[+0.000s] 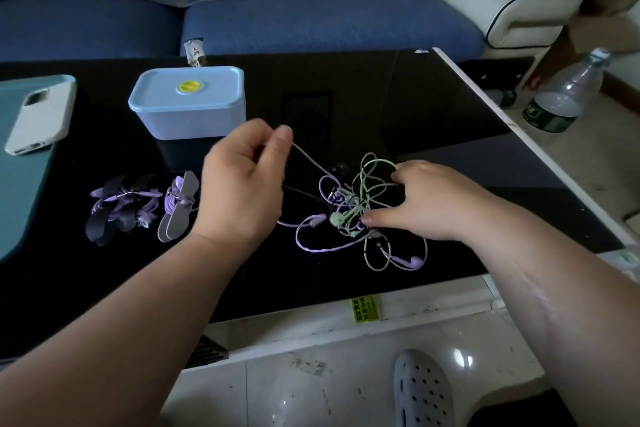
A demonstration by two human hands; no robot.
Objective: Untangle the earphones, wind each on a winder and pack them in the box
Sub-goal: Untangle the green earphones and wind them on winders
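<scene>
**Head view: purple cord lifted, tangle pinned**

Your left hand [242, 184] is raised over the black worktop [433, 107]. Its fingers [282, 139] are closed in a pinch on a purple cord [308, 158] (thumb against forefinger, the rest curled behind). From that pinch the cord slopes down and to the right into the tangle of earphones [363, 211], a knot of purple and pale green cords lying on the worktop.

Your right hand [426, 204] lies on top of that tangle with its fingers spread apart and fairly straight, pressing down. The thumb tip sits just beside a green earbud [336, 218], and the far fingertips touch a green loop at the knot's upper edge. A purple earbud [414, 260] trails out of the tangle on the near side of your right fingers.

To the left of your left fingers, near the wrist, lies a grey winder [178, 204] with purple cord wound round its middle. Just further left are dark winders [114, 215], likewise wrapped in purple cord. Beyond your left fingers stands the pale blue box [188, 104], lid on, with a yellow disc in the middle of the lid. Far to the left a white phone [40, 118] lies on a teal mat [20, 191].
</scene>
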